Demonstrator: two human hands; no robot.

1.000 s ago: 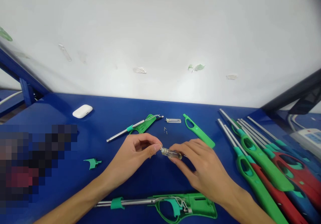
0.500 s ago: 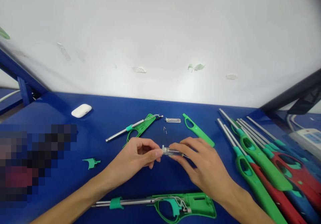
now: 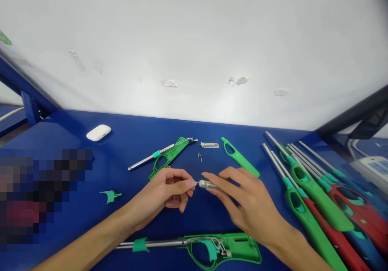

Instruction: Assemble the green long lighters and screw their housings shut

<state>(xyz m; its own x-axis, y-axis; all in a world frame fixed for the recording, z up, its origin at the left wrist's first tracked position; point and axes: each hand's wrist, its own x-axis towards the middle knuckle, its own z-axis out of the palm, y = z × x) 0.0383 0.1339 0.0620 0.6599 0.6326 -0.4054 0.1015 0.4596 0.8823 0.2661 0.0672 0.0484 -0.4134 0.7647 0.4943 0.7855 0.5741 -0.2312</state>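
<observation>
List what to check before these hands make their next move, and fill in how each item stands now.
1. Clear cartridge held by the right hand: ok, one end sticking out.
2. Small part pinched by the left hand: ok.
3. Small part free of the cartridge: cannot tell.
4. Tiny metal pieces in sight: ok, on the blue table beyond the hands.
5. Spare cartridge away from the hands: ok.
6. Nearest green shell covered: not ok, its inside is exposed.
</observation>
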